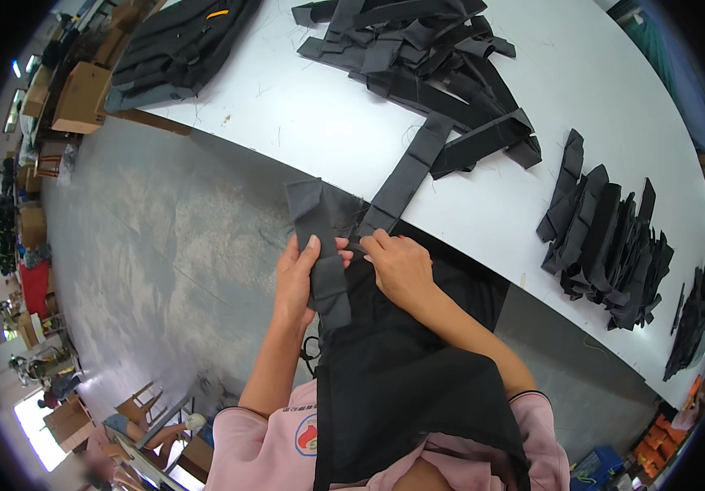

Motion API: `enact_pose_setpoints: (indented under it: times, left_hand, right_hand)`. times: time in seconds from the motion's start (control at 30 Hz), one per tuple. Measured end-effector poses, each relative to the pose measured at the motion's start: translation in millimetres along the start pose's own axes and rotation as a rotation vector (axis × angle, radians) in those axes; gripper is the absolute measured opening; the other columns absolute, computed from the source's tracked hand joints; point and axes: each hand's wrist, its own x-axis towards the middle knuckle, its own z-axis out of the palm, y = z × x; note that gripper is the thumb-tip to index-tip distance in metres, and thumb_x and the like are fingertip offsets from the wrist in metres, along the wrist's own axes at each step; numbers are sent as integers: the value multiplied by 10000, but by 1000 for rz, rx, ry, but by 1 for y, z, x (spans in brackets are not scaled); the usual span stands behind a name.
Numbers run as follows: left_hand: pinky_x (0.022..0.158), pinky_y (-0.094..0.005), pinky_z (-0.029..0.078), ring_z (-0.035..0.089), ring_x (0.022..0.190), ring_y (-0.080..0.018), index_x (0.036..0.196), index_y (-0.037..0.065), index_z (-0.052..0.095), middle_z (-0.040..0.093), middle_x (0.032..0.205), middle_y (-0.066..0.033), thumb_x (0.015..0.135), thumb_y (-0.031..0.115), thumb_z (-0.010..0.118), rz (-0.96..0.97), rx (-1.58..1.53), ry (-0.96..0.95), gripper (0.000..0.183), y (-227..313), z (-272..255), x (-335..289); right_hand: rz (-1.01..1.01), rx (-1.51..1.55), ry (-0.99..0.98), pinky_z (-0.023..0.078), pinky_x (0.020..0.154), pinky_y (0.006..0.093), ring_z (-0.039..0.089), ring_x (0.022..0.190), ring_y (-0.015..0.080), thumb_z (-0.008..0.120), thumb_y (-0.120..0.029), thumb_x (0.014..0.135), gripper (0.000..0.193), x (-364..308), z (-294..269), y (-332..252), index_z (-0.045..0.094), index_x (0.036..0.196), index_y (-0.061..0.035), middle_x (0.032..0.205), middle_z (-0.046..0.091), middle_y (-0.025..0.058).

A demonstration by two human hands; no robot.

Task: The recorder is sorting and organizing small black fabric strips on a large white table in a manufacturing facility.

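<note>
Upright in my left hand is a flat dark grey fabric strip, gripped between the thumb in front and fingers behind. Close beside it, my right hand has its fingers closed at the near end of a second fabric strip. That second strip slants over the table edge and reaches up to a loose pile of black fabric strips. Loose threads show between the two strips. Exactly how the right fingertips grip the cloth is partly hidden. Both hands are above my black apron.
The white table runs diagonally ahead of me. On it are a black backpack at far left, a row of bundled strips at right, and another dark bundle beyond. Cardboard boxes and a seated person are at left.
</note>
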Motion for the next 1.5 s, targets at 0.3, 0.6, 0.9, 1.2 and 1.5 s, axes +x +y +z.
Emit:
enact_pose_setpoints:
  times: [0.3,0.6,0.9,1.2,1.5]
  left_hand:
    - [826,-284,420,558,930,-173,1129,-27,555,612,1033,-101,879,219,577,266,506,-77,352,0,32,96]
    - [748,-288,483,581,862,-175,1145,-4,525,603,976,-116,896,240,544,-151,306,-325,350,-10,67,123]
    - [790,-336,532,630,883,-218,1179,-33,485,617,1023,-152,854,308,636,-220,-243,-513,495,-35,61,58]
    - [700,-314,545,645,783,-216,1052,-60,557,642,880,-162,814,110,612,-77,-101,-250,298,-19,45,55]
    - [746,-334,545,642,798,-235,1093,-67,537,636,908,-176,830,154,602,-54,-98,-279,349,-16,42,44]
  right_hand:
    - [854,1097,34,396,461,250,515,521,106,679,-160,792,314,-28,4,35,553,1019,16,836,583,74]
    - [996,1469,294,262,366,195,369,412,38,638,-161,843,282,-16,8,19,531,1060,-15,690,498,-18]
    - [705,1421,-206,449,773,257,563,861,98,646,-145,830,305,-42,-18,22,548,1074,10,949,611,44]
    - [515,339,272,471,609,343,609,692,276,666,-171,791,259,-25,-54,43,569,1007,-66,824,609,101]
    - [83,-36,237,425,590,340,563,662,237,651,-112,751,197,29,-37,52,578,931,-84,831,540,47]
